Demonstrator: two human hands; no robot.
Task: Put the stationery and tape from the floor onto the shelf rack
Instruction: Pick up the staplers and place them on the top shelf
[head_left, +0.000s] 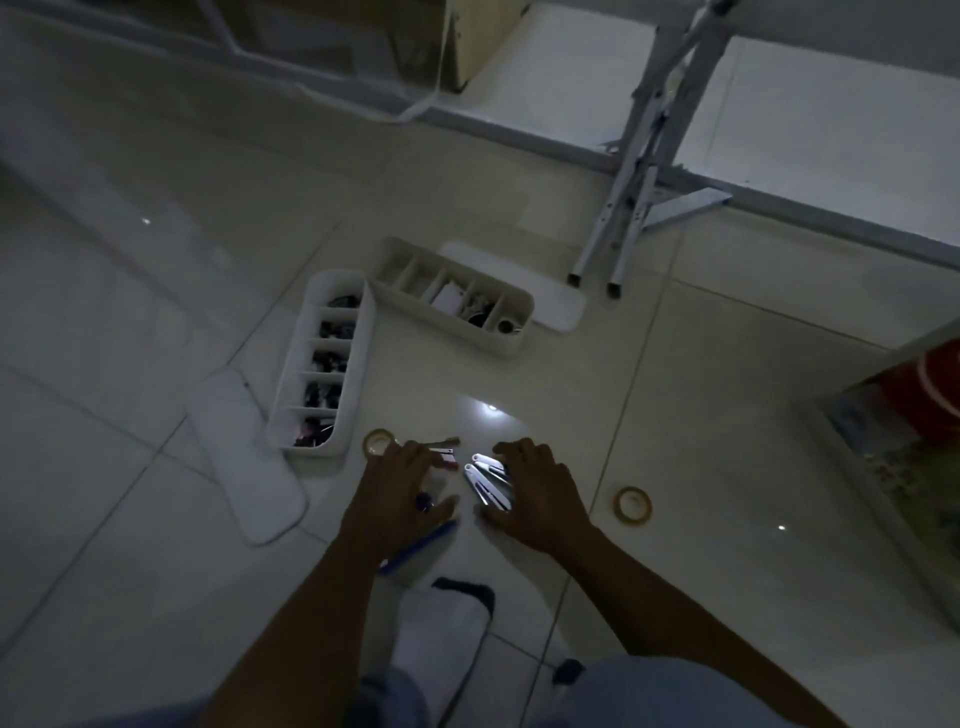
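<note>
Both hands are down on the white tiled floor over a small pile of stationery. My left hand (402, 486) rests on red-and-white pens (445, 457), and a blue pen (423, 543) lies under its wrist. Spread over several white utility knives (485, 480), my right hand (540, 491) has its fingers touching them. One tape roll (378, 441) lies just left of my left hand, another tape roll (632, 505) to the right of my right hand. Whether either hand grips anything is unclear. The shelf rack's white frame (639, 150) stands beyond.
Two white compartment organisers (358, 358) (519, 306) holding small items sit on the floor ahead, each beside a flat white lid (244, 467) (550, 301). My socked foot (447, 618) is below the hands. A red object (930, 395) sits at the right edge.
</note>
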